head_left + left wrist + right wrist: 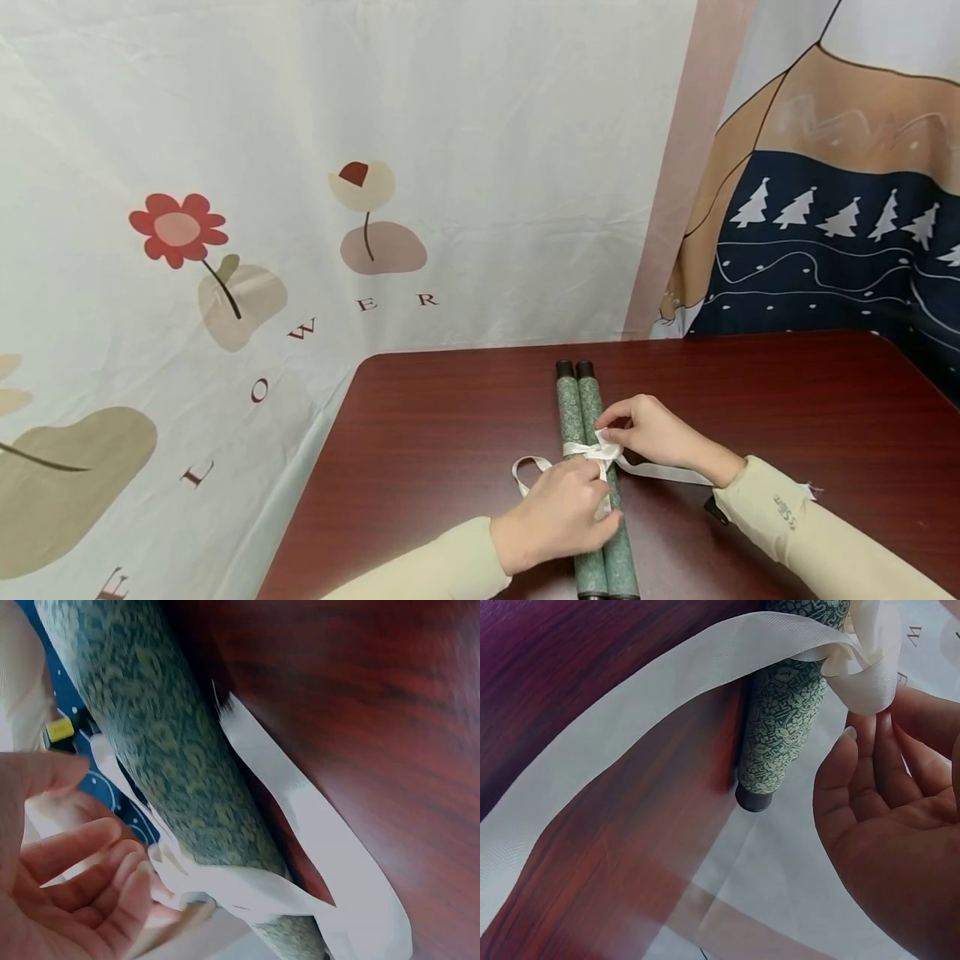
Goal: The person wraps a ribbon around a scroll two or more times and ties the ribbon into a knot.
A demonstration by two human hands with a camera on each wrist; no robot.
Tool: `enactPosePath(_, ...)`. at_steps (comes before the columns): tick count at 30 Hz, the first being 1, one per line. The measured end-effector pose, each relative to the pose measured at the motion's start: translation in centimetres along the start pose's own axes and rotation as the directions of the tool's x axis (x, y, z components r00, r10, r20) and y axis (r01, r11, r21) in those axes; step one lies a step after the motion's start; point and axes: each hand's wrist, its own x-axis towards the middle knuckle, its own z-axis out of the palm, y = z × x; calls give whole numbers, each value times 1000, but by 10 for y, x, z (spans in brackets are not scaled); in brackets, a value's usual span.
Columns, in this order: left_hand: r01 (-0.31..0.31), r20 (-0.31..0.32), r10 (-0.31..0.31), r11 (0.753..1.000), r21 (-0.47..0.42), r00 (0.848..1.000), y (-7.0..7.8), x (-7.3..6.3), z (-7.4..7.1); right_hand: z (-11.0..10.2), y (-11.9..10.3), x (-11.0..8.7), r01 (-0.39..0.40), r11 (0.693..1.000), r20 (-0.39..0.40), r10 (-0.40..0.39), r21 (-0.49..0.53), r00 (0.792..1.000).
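A green, floral-patterned scroll (572, 408) with two rolls side by side and black end caps lies lengthwise on the table. A white ribbon (671, 473) wraps around its middle, gathered at a knot on top. My right hand (654, 429) pinches a ribbon loop (866, 688) between thumb and fingers, just right of the knot. My left hand (562, 510) lies over the near part of the rolls, its curled fingers (97, 881) pinching ribbon by the knot; the exact fingertip contact is partly hidden. One ribbon loop curves out left, and a long tail runs right beneath the right forearm.
The dark red wooden table (435, 417) has rounded far corners. Behind it hangs a pale cloth (510, 167) printed with flowers and letters, with a navy tree-patterned cloth (817, 275) at right. A small black object (716, 510) shows beneath the right sleeve.
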Motion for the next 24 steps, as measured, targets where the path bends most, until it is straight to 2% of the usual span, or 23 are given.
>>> enactPosePath(5,9,104,-10,1000,9,995,10,-3,-3,-1,1,-1,-19,1000,-4,19,10,1000)
enactPosePath(10,18,128,-18,1000,0,992,15,-6,-7,-3,3,-2,-2,1000,-16,2,10,1000)
enactPosePath(15,35,178,-34,999,-1,984,16,-9,-9,-4,6,-3,-1,1000,-35,1,4,999)
enactPosePath(18,43,177,-42,999,-2,983,15,-11,-10,-5,8,-5,-11,1000,-65,10,-18,998)
enactPosePath(24,67,106,-61,996,-56,993,8,-24,-15,-10,13,-8,-59,998,-136,55,-22,989)
